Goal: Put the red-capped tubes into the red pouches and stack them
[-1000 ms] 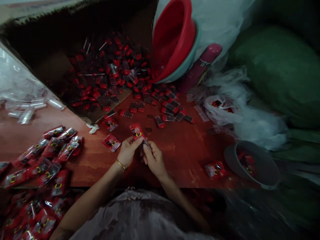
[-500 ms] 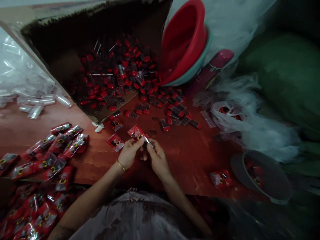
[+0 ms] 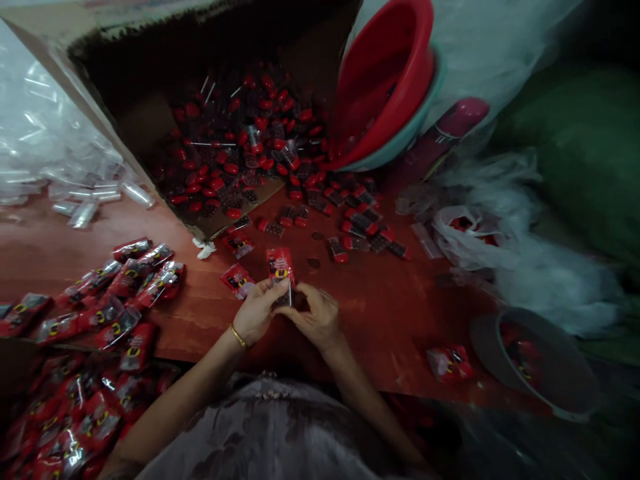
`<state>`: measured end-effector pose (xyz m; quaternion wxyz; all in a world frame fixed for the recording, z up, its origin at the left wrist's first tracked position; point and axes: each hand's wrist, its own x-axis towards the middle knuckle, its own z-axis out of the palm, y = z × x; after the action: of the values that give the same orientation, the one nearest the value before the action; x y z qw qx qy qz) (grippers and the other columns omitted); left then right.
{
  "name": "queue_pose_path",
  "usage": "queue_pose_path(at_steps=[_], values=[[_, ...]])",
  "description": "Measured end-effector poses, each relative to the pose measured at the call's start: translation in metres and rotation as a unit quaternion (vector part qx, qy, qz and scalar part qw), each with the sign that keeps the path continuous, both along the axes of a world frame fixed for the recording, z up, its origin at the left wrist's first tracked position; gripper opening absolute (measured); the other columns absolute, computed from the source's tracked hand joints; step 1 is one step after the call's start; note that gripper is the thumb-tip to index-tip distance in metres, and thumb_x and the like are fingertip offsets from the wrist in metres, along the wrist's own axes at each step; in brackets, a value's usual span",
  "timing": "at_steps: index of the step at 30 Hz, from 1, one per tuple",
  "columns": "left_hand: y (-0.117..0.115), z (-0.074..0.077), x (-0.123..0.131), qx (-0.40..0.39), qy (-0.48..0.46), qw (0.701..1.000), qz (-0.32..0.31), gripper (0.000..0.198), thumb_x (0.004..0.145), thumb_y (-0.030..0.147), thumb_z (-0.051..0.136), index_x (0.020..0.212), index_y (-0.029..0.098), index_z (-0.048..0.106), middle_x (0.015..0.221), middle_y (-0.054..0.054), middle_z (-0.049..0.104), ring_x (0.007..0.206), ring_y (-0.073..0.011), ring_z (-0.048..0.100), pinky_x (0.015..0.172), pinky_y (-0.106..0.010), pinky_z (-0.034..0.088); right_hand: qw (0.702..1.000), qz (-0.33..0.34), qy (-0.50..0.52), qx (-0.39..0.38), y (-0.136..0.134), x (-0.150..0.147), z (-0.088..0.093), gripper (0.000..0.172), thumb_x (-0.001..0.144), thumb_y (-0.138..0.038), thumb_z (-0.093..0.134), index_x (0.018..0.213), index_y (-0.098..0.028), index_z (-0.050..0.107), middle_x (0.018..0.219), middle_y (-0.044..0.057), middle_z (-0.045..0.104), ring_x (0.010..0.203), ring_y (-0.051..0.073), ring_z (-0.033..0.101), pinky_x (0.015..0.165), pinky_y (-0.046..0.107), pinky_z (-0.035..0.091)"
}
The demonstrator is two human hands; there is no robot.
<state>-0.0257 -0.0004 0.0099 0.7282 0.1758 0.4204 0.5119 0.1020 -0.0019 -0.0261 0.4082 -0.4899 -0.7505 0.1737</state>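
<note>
A small red printed packet (image 3: 281, 264) with a clear lower part stands upright between my hands, above the reddish table (image 3: 370, 313). My left hand (image 3: 257, 310), with a gold bracelet at the wrist, is closed on its left side, thumb across the front. The fingers of my right hand (image 3: 316, 317) are bent and pinch the packet's lower end. Just left of it lie two similar red packets, one nearer (image 3: 238, 280) and one farther (image 3: 239, 244). Beyond my hands are several small clear containers with red caps (image 3: 337, 250).
A cardboard box (image 3: 135, 133) on its side holds many red-capped containers. Beside it lean a red basin (image 3: 385, 87) and a pink bottle (image 3: 463, 119). Filled packets (image 3: 135, 277) lie left, clear tubes (image 3: 83, 213) farther back, plastic bags (image 3: 545, 260) and a grey bowl (image 3: 545, 373) right.
The packet has turned from slanted to upright. My right hand has rotated, its fingers now curled at the packet's lower end. The whole view has shifted slightly.
</note>
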Motion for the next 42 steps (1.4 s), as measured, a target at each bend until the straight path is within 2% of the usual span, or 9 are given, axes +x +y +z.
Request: queue_pose_path(at_steps=[9, 14, 17, 21, 23, 26, 30, 33, 42], values=[[-0.012, -0.006, 0.012, 0.019, -0.017, 1.0, 0.009, 0.028, 0.054, 0.034, 0.078, 0.067, 0.014, 0.063, 0.06, 0.003, 0.06, 0.053, -0.0057, 0.051, 0.052, -0.017, 0.039, 0.998, -0.05, 0.023, -0.01, -0.002, -0.002, 0.004, 0.023, 0.079, -0.041, 0.059, 0.067, -0.022, 0.055, 0.054, -0.004, 0.057, 0.046, 0.01, 0.053, 0.048, 0.021, 0.042], [-0.014, -0.002, -0.001, -0.021, -0.024, 0.999, 0.025, 0.035, 0.055, 0.037, 0.078, 0.077, 0.014, 0.063, 0.074, -0.004, 0.069, 0.066, -0.0144, 0.063, 0.068, -0.028, 0.049, 0.999, -0.028, -0.013, 0.019, 0.016, -0.004, 0.015, 0.028, 0.071, -0.045, 0.066, 0.081, -0.02, 0.057, 0.061, -0.001, 0.06, 0.056, 0.013, 0.057, 0.056, 0.023, 0.046], [-0.016, -0.001, -0.034, -0.009, -0.001, 0.992, 0.128, 0.031, 0.062, 0.04, 0.073, 0.079, 0.016, 0.063, 0.088, -0.007, 0.071, 0.084, -0.019, 0.066, 0.081, -0.032, 0.049, 0.997, 0.006, -0.07, 0.031, 0.04, 0.014, 0.02, 0.038, 0.076, -0.048, 0.059, 0.099, -0.018, 0.058, 0.091, 0.008, 0.066, 0.084, 0.02, 0.061, 0.077, 0.03, 0.048], [-0.016, -0.007, -0.09, 0.034, 0.049, 0.924, 0.378, 0.035, 0.072, 0.055, 0.058, 0.082, 0.022, 0.064, 0.1, -0.003, 0.07, 0.103, -0.0165, 0.061, 0.093, -0.029, 0.044, 0.97, -0.128, -0.205, -0.019, 0.074, 0.051, 0.003, 0.044, 0.089, -0.04, 0.038, 0.119, -0.01, 0.051, 0.122, 0.018, 0.054, 0.119, 0.031, 0.043, 0.097, 0.049, 0.035], [-0.015, -0.012, -0.106, 0.036, 0.111, 0.911, 0.395, 0.05, 0.074, 0.064, 0.047, 0.094, 0.022, 0.064, 0.112, -0.007, 0.065, 0.108, -0.02, 0.058, 0.096, -0.035, 0.042, 0.956, -0.132, -0.256, -0.054, 0.078, 0.061, -0.011, 0.045, 0.088, -0.034, 0.039, 0.125, -0.008, 0.047, 0.13, 0.019, 0.048, 0.126, 0.033, 0.035, 0.099, 0.052, 0.032], [-0.015, -0.023, -0.107, 0.075, 0.381, 0.88, 0.272, 0.057, 0.072, 0.061, 0.053, 0.112, 0.02, 0.06, 0.127, -0.012, 0.055, 0.119, -0.0273, 0.049, 0.103, -0.044, 0.033, 0.951, -0.11, -0.281, -0.073, 0.063, 0.062, -0.027, 0.043, 0.088, -0.025, 0.036, 0.128, -0.011, 0.043, 0.131, 0.017, 0.048, 0.124, 0.028, 0.04, 0.101, 0.051, 0.031], [-0.015, -0.038, -0.086, 0.17, 0.721, 0.671, -0.012, 0.044, 0.075, 0.043, 0.06, 0.114, 0.022, 0.061, 0.137, -0.011, 0.045, 0.133, -0.0326, 0.028, 0.108, -0.053, 0.015, 0.955, -0.105, -0.268, -0.07, 0.031, 0.057, -0.035, 0.044, 0.089, -0.028, 0.036, 0.131, -0.015, 0.04, 0.133, 0.013, 0.047, 0.124, 0.026, 0.041, 0.102, 0.052, 0.031], [-0.009, -0.046, -0.065, 0.183, 0.787, 0.581, -0.099, 0.04, 0.083, 0.04, 0.049, 0.119, 0.024, 0.058, 0.137, -0.009, 0.045, 0.131, -0.0333, 0.031, 0.104, -0.055, 0.022, 0.961, -0.109, -0.248, -0.062, 0.021, 0.056, -0.037, 0.045, 0.089, -0.031, 0.036, 0.131, -0.016, 0.039, 0.135, 0.013, 0.045, 0.124, 0.028, 0.04, 0.1, 0.053, 0.032], [0.027, -0.05, -0.026, 0.228, 0.792, 0.559, -0.091, 0.028, 0.084, 0.036, 0.047, 0.102, 0.031, 0.068, 0.127, -0.004, 0.056, 0.126, -0.0317, 0.039, 0.102, -0.051, 0.026, 0.971, -0.124, -0.202, 0.028, 0.018, 0.047, -0.029, 0.03, 0.086, -0.031, 0.044, 0.107, -0.015, 0.059, 0.123, 0.015, 0.055, 0.122, 0.029, 0.042, 0.099, 0.052, 0.032]])
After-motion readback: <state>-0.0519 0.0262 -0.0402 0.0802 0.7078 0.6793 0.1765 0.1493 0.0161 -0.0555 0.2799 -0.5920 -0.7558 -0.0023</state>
